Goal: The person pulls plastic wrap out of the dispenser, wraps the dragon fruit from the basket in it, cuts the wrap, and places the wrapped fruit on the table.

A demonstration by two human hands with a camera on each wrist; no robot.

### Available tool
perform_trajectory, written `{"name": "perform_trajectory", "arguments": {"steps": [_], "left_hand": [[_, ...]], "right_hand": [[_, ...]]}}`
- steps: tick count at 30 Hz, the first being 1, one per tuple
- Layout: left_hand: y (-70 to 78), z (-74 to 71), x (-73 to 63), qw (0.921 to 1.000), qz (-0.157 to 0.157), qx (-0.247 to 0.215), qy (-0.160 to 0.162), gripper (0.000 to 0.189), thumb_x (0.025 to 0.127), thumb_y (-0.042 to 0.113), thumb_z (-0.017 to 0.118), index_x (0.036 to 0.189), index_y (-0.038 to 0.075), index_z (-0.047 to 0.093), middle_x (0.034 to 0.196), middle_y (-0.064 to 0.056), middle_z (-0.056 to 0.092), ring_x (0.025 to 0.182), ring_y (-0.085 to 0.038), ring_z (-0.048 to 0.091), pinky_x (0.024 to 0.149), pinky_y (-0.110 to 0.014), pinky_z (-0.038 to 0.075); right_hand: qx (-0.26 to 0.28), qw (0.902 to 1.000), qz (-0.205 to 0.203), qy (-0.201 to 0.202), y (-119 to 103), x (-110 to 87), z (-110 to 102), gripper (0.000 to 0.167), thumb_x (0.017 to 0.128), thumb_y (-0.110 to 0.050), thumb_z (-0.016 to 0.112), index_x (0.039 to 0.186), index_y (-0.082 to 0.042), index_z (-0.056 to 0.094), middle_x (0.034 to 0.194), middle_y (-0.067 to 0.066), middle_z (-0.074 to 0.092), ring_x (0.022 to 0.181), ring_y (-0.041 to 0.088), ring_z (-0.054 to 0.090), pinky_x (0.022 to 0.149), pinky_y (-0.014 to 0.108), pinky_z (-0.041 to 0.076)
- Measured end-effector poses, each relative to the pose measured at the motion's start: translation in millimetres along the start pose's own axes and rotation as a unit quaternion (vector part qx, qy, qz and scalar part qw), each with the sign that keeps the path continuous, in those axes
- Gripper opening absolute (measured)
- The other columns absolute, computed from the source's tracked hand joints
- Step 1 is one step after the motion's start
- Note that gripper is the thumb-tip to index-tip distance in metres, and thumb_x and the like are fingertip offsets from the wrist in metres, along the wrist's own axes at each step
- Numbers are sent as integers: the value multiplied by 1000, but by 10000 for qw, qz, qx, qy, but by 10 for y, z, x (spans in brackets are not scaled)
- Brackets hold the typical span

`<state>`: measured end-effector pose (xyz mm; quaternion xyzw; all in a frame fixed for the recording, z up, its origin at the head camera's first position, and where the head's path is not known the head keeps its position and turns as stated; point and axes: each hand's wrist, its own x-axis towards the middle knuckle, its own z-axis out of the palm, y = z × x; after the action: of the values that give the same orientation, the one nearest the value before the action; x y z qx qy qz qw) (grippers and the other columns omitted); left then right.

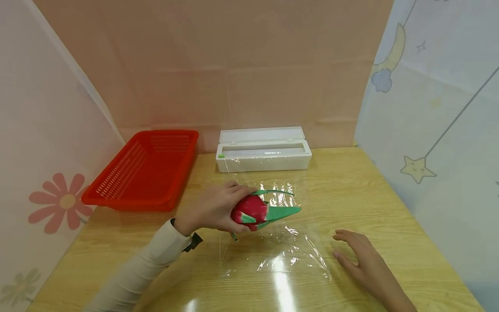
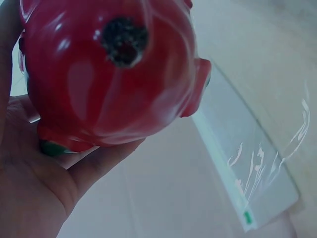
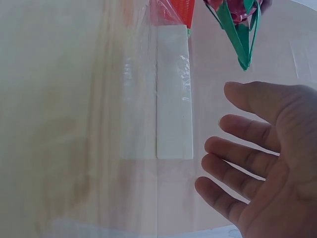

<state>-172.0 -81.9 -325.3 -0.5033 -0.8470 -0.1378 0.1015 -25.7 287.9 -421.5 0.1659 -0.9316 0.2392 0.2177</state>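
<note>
A red dragon fruit (image 1: 251, 210) with green leafy scales is in my left hand (image 1: 222, 206), thumb and fingers curled round its body. Its long green tips point right in the head view. The left wrist view shows the fruit's glossy red end with a dark, rough spot, close to the camera. Beneath it, a clear sheet of plastic film (image 1: 273, 260) lies over the wooden table, running back to the white wrap box (image 1: 265, 162). My right hand (image 1: 364, 260) is to the right of the film, fingers spread and loosely bent, holding nothing.
A red plastic basket (image 1: 156, 173) with slotted sides stands at the back left. The wrap box has its lid raised at the back and a small green piece at its front left corner. Patterned cloth walls (image 1: 440, 143) border the wooden table (image 1: 351, 186).
</note>
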Motion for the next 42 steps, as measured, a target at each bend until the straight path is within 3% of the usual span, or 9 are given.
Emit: {"name": "perform_trajectory", "arguments": {"steps": [7,14,22,42], "left_hand": [[68,232,13,9995,258,36,-165,83,71,56,80,137,13,55,120,2,65,108,-18,57,74,-27,55],[138,392,24,9986,223,-120,-468,81,72,57,78,138,16,55,117,5,64,106,-13,56,72,-24,54],[216,487,20,9973,201,-148,-695,81,73,58,78,138,16,54,117,6,64,106,-14,54,72,-24,53],[224,606,34,9964,196,247,-781,84,73,64,76,141,19,53,121,6,65,107,-15,56,71,-25,53]], "right_hand": [[-46,10000,-4,16,-9,4,1,43,77,-7,84,116,-8,65,125,7,64,113,25,52,99,1,19],[-35,10000,13,29,-26,7,-3,43,76,-7,84,115,-8,66,124,6,64,114,23,52,100,1,19],[-13,10000,29,4,-38,-23,21,43,76,-6,84,115,-9,66,124,6,64,115,19,52,100,0,18],[29,9998,-128,126,-84,-5,30,46,74,-4,85,115,-8,66,123,6,64,118,10,49,101,1,20]]}}
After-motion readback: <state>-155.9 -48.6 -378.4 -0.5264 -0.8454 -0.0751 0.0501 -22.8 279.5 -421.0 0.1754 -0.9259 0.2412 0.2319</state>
